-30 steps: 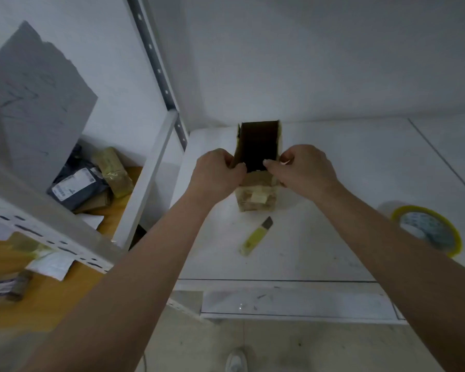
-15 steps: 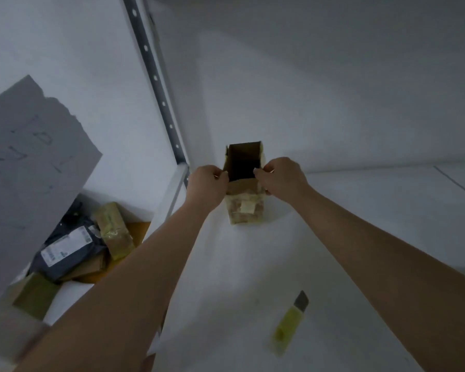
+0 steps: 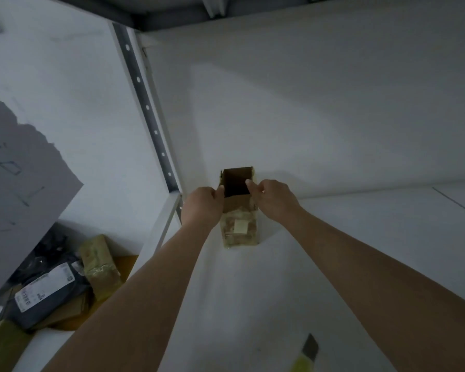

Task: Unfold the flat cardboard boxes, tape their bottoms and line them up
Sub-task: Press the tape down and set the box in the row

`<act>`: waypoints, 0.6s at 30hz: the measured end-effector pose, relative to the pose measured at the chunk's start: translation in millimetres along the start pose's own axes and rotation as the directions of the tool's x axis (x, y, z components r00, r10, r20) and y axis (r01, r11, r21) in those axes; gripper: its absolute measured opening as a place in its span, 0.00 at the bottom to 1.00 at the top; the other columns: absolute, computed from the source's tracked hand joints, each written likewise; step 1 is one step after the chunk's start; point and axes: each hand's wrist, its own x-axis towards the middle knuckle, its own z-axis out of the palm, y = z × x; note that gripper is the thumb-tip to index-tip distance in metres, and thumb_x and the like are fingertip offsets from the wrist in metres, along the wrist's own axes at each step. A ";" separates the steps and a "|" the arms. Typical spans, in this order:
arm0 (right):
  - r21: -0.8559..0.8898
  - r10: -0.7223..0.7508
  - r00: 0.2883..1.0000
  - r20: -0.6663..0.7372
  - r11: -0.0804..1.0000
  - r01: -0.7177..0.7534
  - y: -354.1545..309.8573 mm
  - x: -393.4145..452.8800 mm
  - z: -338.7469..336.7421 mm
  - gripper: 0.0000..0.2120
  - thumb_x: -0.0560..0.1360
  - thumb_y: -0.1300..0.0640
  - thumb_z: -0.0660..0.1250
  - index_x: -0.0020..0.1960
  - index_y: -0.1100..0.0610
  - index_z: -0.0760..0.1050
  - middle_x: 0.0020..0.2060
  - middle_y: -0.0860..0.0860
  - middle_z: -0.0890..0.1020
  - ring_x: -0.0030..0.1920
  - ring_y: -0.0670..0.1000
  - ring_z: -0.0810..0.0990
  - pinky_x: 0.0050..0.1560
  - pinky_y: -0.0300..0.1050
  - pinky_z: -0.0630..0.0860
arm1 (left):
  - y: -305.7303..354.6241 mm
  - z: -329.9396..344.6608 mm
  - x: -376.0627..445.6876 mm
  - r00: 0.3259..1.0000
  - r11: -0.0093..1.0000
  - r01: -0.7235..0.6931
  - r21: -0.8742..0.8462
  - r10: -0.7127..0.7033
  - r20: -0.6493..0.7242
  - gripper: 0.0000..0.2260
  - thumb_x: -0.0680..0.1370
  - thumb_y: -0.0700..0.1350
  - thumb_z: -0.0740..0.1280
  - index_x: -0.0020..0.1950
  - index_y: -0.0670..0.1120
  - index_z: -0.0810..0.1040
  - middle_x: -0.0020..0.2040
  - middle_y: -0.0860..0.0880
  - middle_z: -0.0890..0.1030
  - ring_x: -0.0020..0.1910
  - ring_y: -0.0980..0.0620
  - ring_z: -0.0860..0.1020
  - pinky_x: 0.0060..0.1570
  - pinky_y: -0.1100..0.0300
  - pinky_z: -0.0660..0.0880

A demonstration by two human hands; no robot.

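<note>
Head view is the only one we have, so we describe all from it. We see a small cardboard box (image 3: 239,210) that stands upright on the white worktop (image 3: 333,251), far from the person, close to the back wall and just beside the metal shelf post (image 3: 145,103). Its open mouth faces up and its long axis is vertical. The left hand (image 3: 202,206) pinches the left top edge of the box and the right hand (image 3: 273,201) pinches the right top edge, so each grip is closed on the box rim and the box lies directly between them. Both hands seem equally near to it. Yellowish tape covers the lower part of the front side. We judge that this box is already unfolded and that it is now being set in its place at the back of the worktop, maybe as the first of the line. A utility knife (image 3: 305,355) lies on the worktop near the bottom edge, well apart from the box. Some parcels (image 3: 51,288) lie on the shelf at the left.
</note>
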 end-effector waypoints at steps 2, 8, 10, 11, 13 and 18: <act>-0.063 -0.020 0.999 -0.027 0.998 0.018 -0.2 -3.3 -9.6 0.22 0.82 0.42 0.52 0.49 0.59 0.74 0.41 0.52 0.77 0.44 0.54 0.77 0.43 0.45 0.69 | 1.4 -4.1 0.2 0.999 0.999 -0.022 0.033 0.022 -0.024 0.21 0.83 0.56 0.55 0.43 0.44 0.78 0.36 0.48 0.78 0.39 0.48 0.78 0.38 0.58 0.70; -0.358 -0.261 0.960 -0.099 0.910 0.211 1.7 -36.3 -61.2 0.15 0.81 0.46 0.57 0.57 0.57 0.73 0.46 0.53 0.82 0.47 0.56 0.80 0.41 0.45 0.69 | 26.4 -28.0 -29.4 0.966 0.965 -0.164 0.203 0.199 -0.166 0.13 0.81 0.52 0.59 0.57 0.49 0.79 0.51 0.50 0.82 0.49 0.49 0.79 0.45 0.59 0.71; -0.441 -0.323 0.937 -0.132 0.866 0.237 -1.8 -50.7 -88.3 0.15 0.81 0.46 0.58 0.58 0.56 0.74 0.47 0.54 0.82 0.49 0.57 0.80 0.43 0.46 0.68 | 41.6 -41.8 -45.9 0.945 0.937 -0.234 0.258 0.282 -0.166 0.12 0.81 0.51 0.59 0.58 0.48 0.78 0.52 0.49 0.82 0.50 0.48 0.80 0.47 0.57 0.75; -0.479 -0.347 0.926 -0.148 0.845 0.240 -4.2 -57.4 -102.2 0.15 0.81 0.46 0.57 0.58 0.56 0.74 0.48 0.53 0.82 0.50 0.57 0.79 0.45 0.46 0.68 | 50.8 -49.3 -53.2 0.933 0.926 -0.268 0.266 0.318 -0.167 0.12 0.81 0.51 0.59 0.59 0.48 0.78 0.53 0.49 0.83 0.51 0.47 0.80 0.50 0.54 0.76; -0.529 -0.393 0.902 -0.179 0.811 0.249 -6.9 -71.2 -128.3 0.15 0.81 0.46 0.58 0.59 0.55 0.74 0.50 0.53 0.82 0.52 0.57 0.78 0.49 0.47 0.70 | 73.4 -61.6 -66.1 0.914 0.907 -0.325 0.269 0.374 -0.159 0.13 0.81 0.51 0.59 0.61 0.50 0.77 0.56 0.50 0.82 0.53 0.47 0.80 0.54 0.52 0.77; -0.615 -0.372 0.904 -0.212 0.769 0.172 10.6 -114.0 -173.4 0.17 0.80 0.46 0.58 0.61 0.56 0.74 0.51 0.54 0.81 0.53 0.57 0.78 0.50 0.48 0.70 | 132.7 -49.6 -95.3 0.816 0.787 -0.546 0.287 0.578 -0.032 0.11 0.80 0.53 0.62 0.59 0.53 0.77 0.54 0.55 0.83 0.53 0.50 0.81 0.54 0.54 0.76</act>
